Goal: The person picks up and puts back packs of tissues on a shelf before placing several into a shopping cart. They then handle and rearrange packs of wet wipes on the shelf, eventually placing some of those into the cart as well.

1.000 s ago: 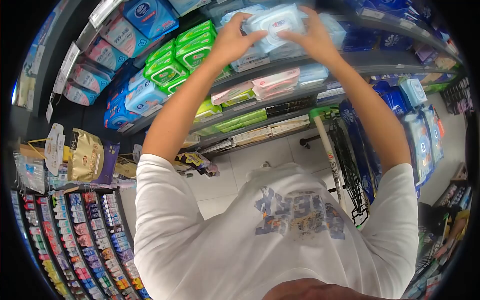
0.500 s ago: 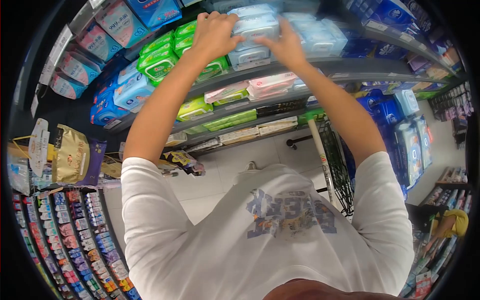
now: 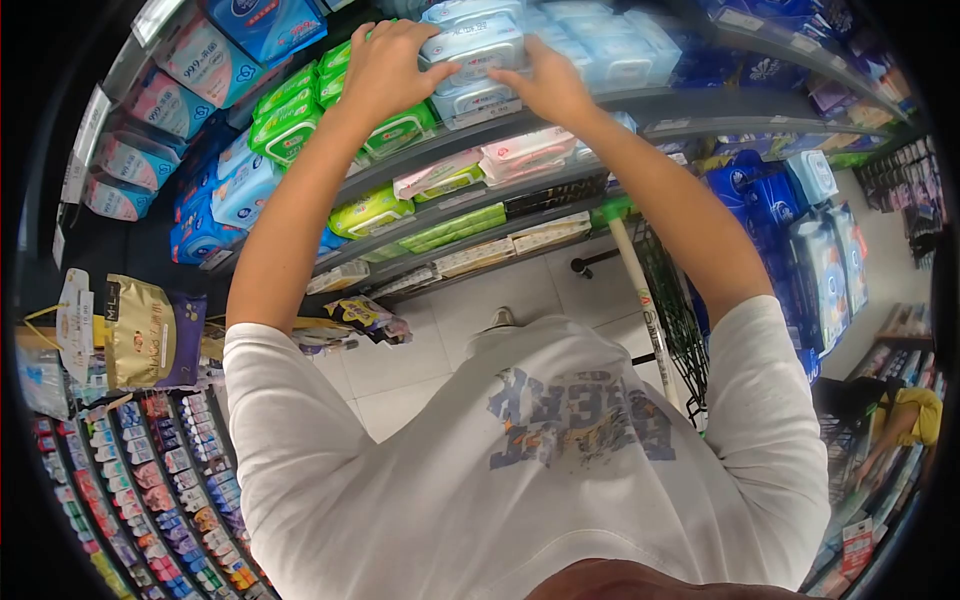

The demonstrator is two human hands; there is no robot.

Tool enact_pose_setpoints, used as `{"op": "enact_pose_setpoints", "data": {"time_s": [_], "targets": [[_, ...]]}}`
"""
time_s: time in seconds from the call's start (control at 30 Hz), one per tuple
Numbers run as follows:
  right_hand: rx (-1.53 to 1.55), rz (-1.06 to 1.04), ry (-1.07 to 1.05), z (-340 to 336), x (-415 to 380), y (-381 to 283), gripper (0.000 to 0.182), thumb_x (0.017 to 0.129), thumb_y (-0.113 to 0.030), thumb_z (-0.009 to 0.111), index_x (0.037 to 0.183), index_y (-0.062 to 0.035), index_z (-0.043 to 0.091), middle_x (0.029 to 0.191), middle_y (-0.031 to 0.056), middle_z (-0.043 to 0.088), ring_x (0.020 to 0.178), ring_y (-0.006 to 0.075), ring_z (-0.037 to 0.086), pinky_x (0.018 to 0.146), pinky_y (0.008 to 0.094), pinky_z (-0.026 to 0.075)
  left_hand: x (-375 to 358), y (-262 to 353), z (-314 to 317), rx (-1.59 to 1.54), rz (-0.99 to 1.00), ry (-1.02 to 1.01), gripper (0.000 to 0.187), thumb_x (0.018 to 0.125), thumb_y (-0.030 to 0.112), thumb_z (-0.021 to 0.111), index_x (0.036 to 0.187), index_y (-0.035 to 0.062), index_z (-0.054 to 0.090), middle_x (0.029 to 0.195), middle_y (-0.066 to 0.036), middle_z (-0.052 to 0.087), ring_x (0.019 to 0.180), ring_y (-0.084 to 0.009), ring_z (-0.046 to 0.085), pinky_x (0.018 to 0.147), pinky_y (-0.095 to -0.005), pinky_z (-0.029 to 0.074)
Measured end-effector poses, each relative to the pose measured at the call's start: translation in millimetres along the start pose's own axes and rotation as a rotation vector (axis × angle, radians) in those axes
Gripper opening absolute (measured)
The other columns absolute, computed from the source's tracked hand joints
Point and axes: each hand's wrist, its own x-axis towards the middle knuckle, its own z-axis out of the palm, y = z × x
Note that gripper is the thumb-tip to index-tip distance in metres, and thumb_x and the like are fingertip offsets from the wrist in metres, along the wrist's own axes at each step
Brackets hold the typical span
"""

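Note:
A light blue pack of wet wipes (image 3: 478,48) lies on the shelf on top of a similar pack (image 3: 474,100), more packs behind it. My left hand (image 3: 392,72) is at its left side, thumb against the pack's front and fingers bent over the edge. My right hand (image 3: 550,88) presses on the right side, its thumb on the front corner and fingers along the side. Green wipes packs (image 3: 285,128) stand left of my left hand. To the right of my right hand are more pale blue packs (image 3: 632,50).
A lower shelf holds pink packs (image 3: 525,152) and lime-green packs (image 3: 370,214). A shopping cart (image 3: 672,330) stands on my right. Gold and purple bags (image 3: 142,330) hang at left. Another person in a yellow top (image 3: 915,415) is at far right.
My right hand, blurred before, has closed in on the right side of the wipes pack. My left hand stays beside it. The whole view has shifted slightly left.

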Motion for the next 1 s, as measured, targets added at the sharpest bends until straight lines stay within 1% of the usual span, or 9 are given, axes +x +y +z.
{"op": "enact_pose_setpoints", "data": {"time_s": [0.1, 0.2, 0.3, 0.53, 0.63, 0.7, 0.83, 0.9, 1.0], "targets": [[-0.140, -0.033, 0.006, -3.7, 0.8, 4.2, 0.063, 0.083, -0.046, 0.076, 0.121, 0.0011, 0.057, 0.111, 0.0237, 0.067, 0.107, 0.0387, 0.063, 0.091, 0.0456, 0.050, -1.4, -0.1, 7.6, -0.008, 0.051, 0.146, 0.051, 0.078, 0.042, 0.078, 0.115, 0.0079, 0.068, 0.113, -0.010, 0.069, 0.108, -0.0291, 0.061, 0.104, -0.0454, 0.036], [-0.088, -0.069, 0.083, -9.4, -7.0, 5.5, 0.067, 0.083, -0.042, 0.077, 0.126, 0.0044, 0.057, 0.112, 0.0283, 0.065, 0.111, 0.0408, 0.061, 0.094, 0.0481, 0.050, -1.1, 1.4, 5.9, 0.001, 0.121, 0.187, 0.051, 0.078, 0.042, 0.079, 0.115, 0.0085, 0.068, 0.116, -0.008, 0.068, 0.108, -0.0292, 0.061, 0.103, -0.0451, 0.037], [-0.043, -0.095, 0.105, -15.0, -11.4, 5.1, 0.068, 0.083, -0.042, 0.076, 0.130, 0.0023, 0.056, 0.111, 0.0273, 0.066, 0.114, 0.0407, 0.059, 0.095, 0.0475, 0.050, 1.5, 8.3, 6.9, -0.023, 0.144, 0.210, 0.050, 0.077, 0.041, 0.080, 0.113, 0.0085, 0.068, 0.117, -0.007, 0.067, 0.108, -0.0296, 0.061, 0.103, -0.0447, 0.037], [-0.047, -0.038, 0.080, -23.9, -14.7, 1.1, 0.063, 0.085, -0.040, 0.074, 0.129, 0.0008, 0.057, 0.113, 0.0253, 0.066, 0.115, 0.0392, 0.058, 0.095, 0.0473, 0.050, 14.7, 20.0, 7.3, -0.038, 0.168, 0.270, 0.048, 0.077, 0.041, 0.080, 0.112, 0.0089, 0.069, 0.117, -0.007, 0.067, 0.108, -0.0298, 0.061, 0.102, -0.0447, 0.038], [-0.003, -0.015, 0.065, -26.4, -15.9, 3.8, 0.061, 0.085, -0.039, 0.074, 0.129, 0.0003, 0.058, 0.113, 0.0238, 0.066, 0.114, 0.0388, 0.059, 0.095, 0.0474, 0.050, 21.5, 23.0, 8.9, -0.066, 0.222, 0.373, 0.045, 0.079, 0.037, 0.079, 0.112, 0.0082, 0.069, 0.117, -0.008, 0.068, 0.105, -0.0303, 0.062, 0.097, -0.0435, 0.044], [0.033, -0.017, 0.085, -28.3, -17.3, 5.6, 0.058, 0.085, -0.038, 0.074, 0.126, -0.0003, 0.060, 0.113, 0.0226, 0.067, 0.113, 0.0383, 0.060, 0.094, 0.0471, 0.051, 21.3, 25.9, 11.1, -0.032, 0.143, 0.035, 0.041, 0.079, 0.030, 0.078, 0.114, 0.0089, 0.069, 0.117, -0.008, 0.068, 0.103, -0.0306, 0.064, 0.088, -0.0422, 0.051], [0.006, 0.024, 0.070, -32.7, -23.3, 9.9, 0.054, 0.085, -0.036, 0.074, 0.124, -0.0008, 0.062, 0.112, 0.0209, 0.068, 0.111, 0.0374, 0.061, 0.094, 0.0465, 0.051, 22.8, 36.2, 11.2, 0.006, 0.071, -0.028, 0.040, 0.079, 0.023, 0.077, 0.116, 0.0106, 0.067, 0.114, -0.008, 0.068, 0.100, -0.0309, 0.065, 0.082, -0.0425, 0.054], [-0.028, 0.003, 0.076, -35.3, -23.8, 7.8, 0.052, 0.086, -0.036, 0.073, 0.123, -0.0015, 0.062, 0.111, 0.0177, 0.070, 0.099, 0.0327, 0.068, 0.086, 0.0417, 0.054, 26.5, 36.3, 6.7, 0.030, 0.068, -0.080, 0.040, 0.078, 0.020, 0.076, 0.116, 0.0120, 0.067, 0.112, -0.007, 0.068, 0.101, -0.0307, 0.064, 0.082, -0.0438, 0.054], [0.005, 0.044, 0.046, -41.8, -26.1, 0.4, 0.049, 0.087, -0.033, 0.072, 0.123, -0.0027, 0.063, 0.114, 0.0177, 0.069, 0.112, 0.0359, 0.061, 0.096, 0.0454, 0.050, 22.5, 35.4, 7.3, -0.017, 0.085, -0.031, 0.042, 0.077, 0.021, 0.077, 0.116, 0.0111, 0.066, 0.113, -0.007, 0.067, 0.105, -0.0301, 0.063, 0.083, -0.0439, 0.054]]}}
